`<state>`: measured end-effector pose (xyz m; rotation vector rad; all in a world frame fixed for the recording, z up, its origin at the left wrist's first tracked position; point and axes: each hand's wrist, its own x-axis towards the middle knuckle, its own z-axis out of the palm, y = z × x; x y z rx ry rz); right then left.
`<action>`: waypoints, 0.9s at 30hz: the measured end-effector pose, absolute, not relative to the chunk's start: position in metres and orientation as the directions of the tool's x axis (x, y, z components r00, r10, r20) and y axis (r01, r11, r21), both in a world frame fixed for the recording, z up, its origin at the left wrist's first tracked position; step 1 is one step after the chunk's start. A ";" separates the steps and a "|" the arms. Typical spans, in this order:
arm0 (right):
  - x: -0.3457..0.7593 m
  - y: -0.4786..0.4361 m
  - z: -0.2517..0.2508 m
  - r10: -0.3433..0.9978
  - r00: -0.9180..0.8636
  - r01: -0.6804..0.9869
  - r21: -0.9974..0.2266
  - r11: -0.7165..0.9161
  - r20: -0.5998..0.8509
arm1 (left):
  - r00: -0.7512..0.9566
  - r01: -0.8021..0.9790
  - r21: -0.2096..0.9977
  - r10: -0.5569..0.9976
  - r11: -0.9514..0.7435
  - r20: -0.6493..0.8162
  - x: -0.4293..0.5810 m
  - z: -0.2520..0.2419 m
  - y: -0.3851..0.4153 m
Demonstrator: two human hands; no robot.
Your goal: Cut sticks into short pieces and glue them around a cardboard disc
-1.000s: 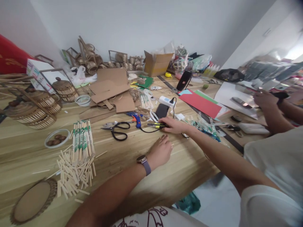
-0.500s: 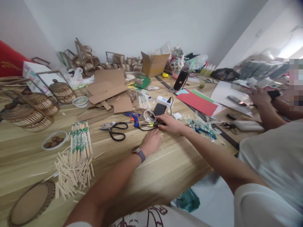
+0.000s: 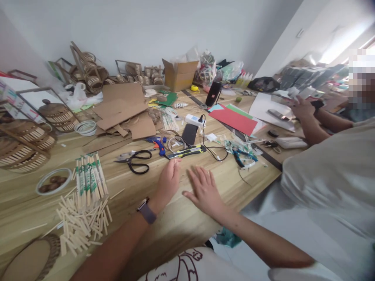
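Near the table's [image 3: 131,187] front edge lies the utility knife [image 3: 186,151], yellow and black, flat on the wood just beyond both hands. The left hand [image 3: 168,177] sits at the knife's 7 o'clock, fingers loosely bent, tips close to the knife's near end but apart from it, w/ nothing visibly gripped. The right hand [image 3: 205,189] is at approx. 5 o'clock, palm down, fingers spread, empty. The hands lie side by side w/ a small gap btwn them, not touching. Whether the blade is out can't be told, and that is the main risk: a hand sliding fwd could meet an exposed edge. A black cable [image 3: 213,150] loops at the knife's 3 o'clock, running up to a white power strip [image 3: 195,120] at 12 o'clock. A snagged finger or sleeve could drag the strip, or the phone [image 3: 190,134] lying just beyond the knife. A blue glue gun [image 3: 158,142] at 10 o'clock may be hot (can't tell if it's plugged in), so a careless reach risks a burn. Scissors [image 3: 134,160] at 9 o'clock point away from the hands, so less of a worry. Cut sticks [image 3: 79,222] at 8 o'clock lie loose near the edge and a forearm sweep could knock some off. A co-worker's hand [image 3: 301,107] at 2 o'clock is well apart.
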<state>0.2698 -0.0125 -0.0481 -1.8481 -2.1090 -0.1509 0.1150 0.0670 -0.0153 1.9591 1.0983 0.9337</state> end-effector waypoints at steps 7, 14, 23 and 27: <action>0.300 0.057 -0.049 0.953 0.016 0.999 0.025 -0.025 0.304 | 0.503 0.289 0.885 0.844 -0.366 0.185 0.099 -0.003 0.029; 0.344 0.030 -0.055 0.959 0.098 0.991 0.064 -0.119 0.266 | 0.514 0.346 0.901 0.856 -0.260 0.050 0.068 -0.013 0.015; 0.355 -0.014 -0.041 0.943 0.279 0.949 0.098 -0.299 0.180 | 0.575 0.339 0.910 0.818 -0.238 0.000 0.063 -0.014 0.011; 0.358 -0.021 -0.041 0.941 0.318 0.937 0.109 -0.331 0.116 | 0.596 0.353 0.896 0.803 -0.271 0.008 0.058 -0.015 0.010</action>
